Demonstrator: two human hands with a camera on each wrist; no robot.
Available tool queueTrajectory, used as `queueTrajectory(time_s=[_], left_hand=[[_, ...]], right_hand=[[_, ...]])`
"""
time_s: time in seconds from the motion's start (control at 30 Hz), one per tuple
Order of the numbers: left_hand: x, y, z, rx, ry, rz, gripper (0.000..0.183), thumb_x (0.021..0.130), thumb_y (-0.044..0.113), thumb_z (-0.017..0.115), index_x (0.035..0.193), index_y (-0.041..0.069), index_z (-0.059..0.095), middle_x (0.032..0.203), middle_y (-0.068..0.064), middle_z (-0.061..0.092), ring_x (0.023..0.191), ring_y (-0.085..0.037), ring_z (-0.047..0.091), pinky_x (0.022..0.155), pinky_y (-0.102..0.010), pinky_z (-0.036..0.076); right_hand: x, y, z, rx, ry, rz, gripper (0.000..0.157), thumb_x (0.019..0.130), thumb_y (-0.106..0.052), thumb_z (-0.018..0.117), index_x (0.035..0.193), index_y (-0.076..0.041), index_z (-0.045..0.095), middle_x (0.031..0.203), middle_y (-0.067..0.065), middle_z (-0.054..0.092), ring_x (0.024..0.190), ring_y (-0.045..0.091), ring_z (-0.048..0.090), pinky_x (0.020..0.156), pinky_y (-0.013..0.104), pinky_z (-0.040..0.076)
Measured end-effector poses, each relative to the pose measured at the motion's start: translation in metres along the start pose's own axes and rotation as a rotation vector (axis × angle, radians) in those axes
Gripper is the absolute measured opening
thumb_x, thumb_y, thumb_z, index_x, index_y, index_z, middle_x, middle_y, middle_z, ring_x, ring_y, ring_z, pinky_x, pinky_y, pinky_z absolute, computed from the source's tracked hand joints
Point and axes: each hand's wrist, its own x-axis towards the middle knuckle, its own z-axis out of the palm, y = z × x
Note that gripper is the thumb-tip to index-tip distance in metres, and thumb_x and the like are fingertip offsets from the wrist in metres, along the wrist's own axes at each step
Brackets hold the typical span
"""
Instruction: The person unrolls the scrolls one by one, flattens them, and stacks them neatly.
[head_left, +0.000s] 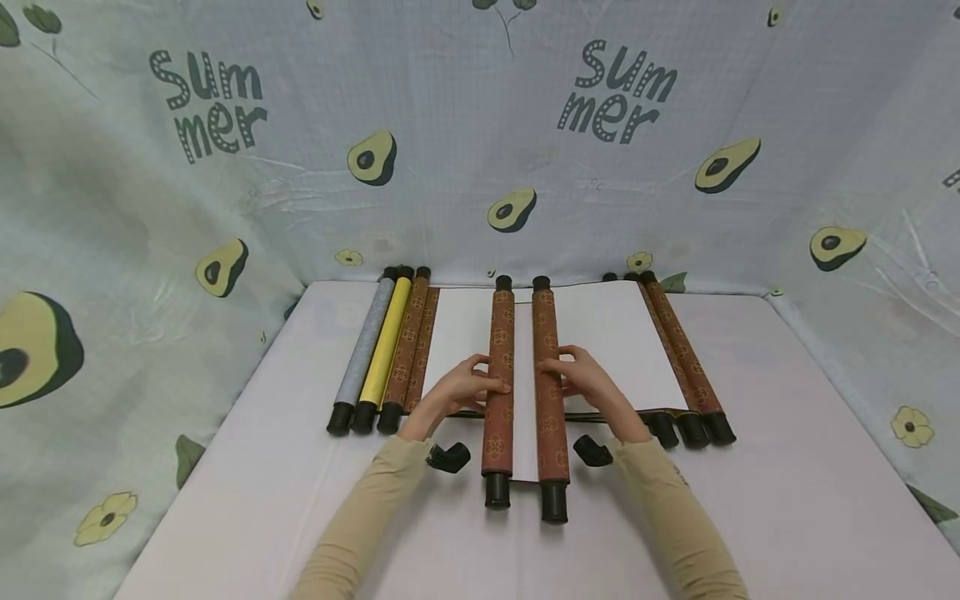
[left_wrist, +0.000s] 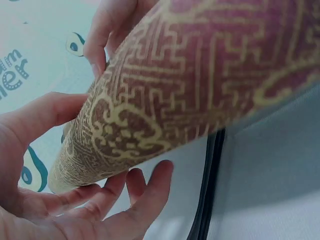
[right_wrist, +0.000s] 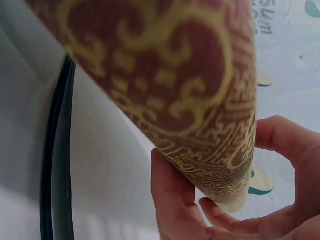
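Note:
A brown scroll with a gold pattern is partly unrolled between my hands, its two rolls side by side above the table with black knobs at their ends. My left hand (head_left: 463, 388) grips the left roll (head_left: 498, 437), thumb on the near side and fingers beneath. The right roll (head_left: 551, 437) is held by my right hand (head_left: 588, 382), with the thumb on one side and the fingers on the other. A narrow strip of white paper (head_left: 525, 417) shows between the rolls. In both wrist views the patterned roll (left_wrist: 165, 100) fills much of the picture, hiding some fingers.
Behind and below lie spread white sheets (head_left: 615, 333) with brown borders. Left of them sit a grey roll (head_left: 365, 346), a yellow roll (head_left: 387, 342) and a brown roll (head_left: 408, 346); another brown roll (head_left: 682, 354) lies right. A printed avocado cloth (head_left: 450, 100) hangs behind the table (head_left: 247, 500).

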Motion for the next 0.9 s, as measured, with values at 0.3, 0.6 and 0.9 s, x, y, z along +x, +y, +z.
queueTrajectory(time_s=[0.3,0.6,0.9], left_hand=[[0.001,-0.004,-0.006,-0.041,-0.014,0.054,0.083,0.082,0.007,0.061,0.141,0.027,0.006,0.127,-0.024,0.044,0.09,-0.03,0.063,0.07,-0.041,0.052],[0.002,-0.004,-0.015,-0.011,-0.1,0.168,0.078,0.085,0.003,0.056,0.138,0.039,0.012,0.102,-0.018,0.058,0.071,-0.016,0.063,0.065,-0.037,0.052],[0.004,-0.007,-0.016,0.061,-0.116,0.214,0.053,0.086,0.007,0.052,0.135,0.022,0.036,0.092,-0.008,0.054,0.069,-0.011,0.054,0.059,-0.03,0.05]], right_hand=[[-0.004,-0.001,-0.005,0.064,0.037,-0.036,0.07,0.086,-0.023,0.055,0.14,-0.009,0.013,0.116,0.023,0.047,0.068,0.013,0.06,0.06,0.026,0.049],[-0.001,0.006,-0.014,0.07,-0.045,-0.11,0.061,0.089,-0.021,0.049,0.138,-0.03,0.013,0.122,0.026,0.042,0.071,0.02,0.063,0.06,0.033,0.05],[0.0,0.012,-0.015,0.044,-0.106,-0.157,0.036,0.095,-0.027,0.04,0.129,-0.014,0.039,0.12,0.014,0.035,0.052,0.011,0.037,0.051,0.026,0.038]])
